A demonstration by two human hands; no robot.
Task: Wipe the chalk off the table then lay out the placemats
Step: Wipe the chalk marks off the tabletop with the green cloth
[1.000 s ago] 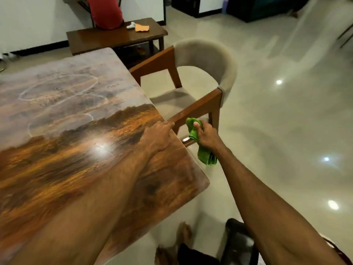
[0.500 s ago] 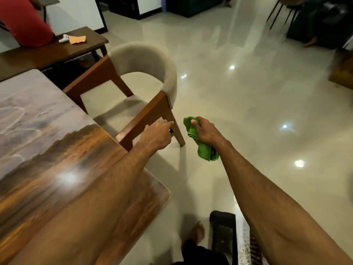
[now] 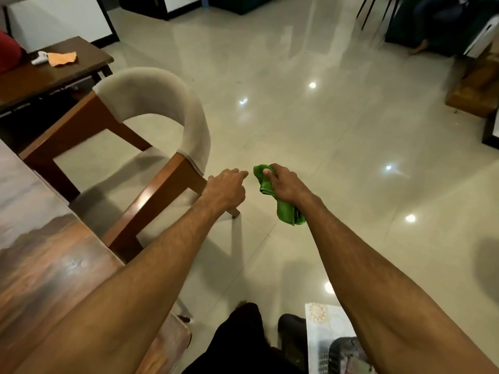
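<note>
Above the tiled floor, right hand clenches a green cloth (bunched); left hand curls loosely, grasping nothing.

- The green cloth is bunched lengthwise into a rumpled roll, gripped round its middle by the right hand, its upper end poking out above the thumb and its lower end hanging below the wrist, out over the floor, well off the desk
- The desk fills the lower left: glossy top, reddish brown near its right edge, paler grey toward the far side
</note>
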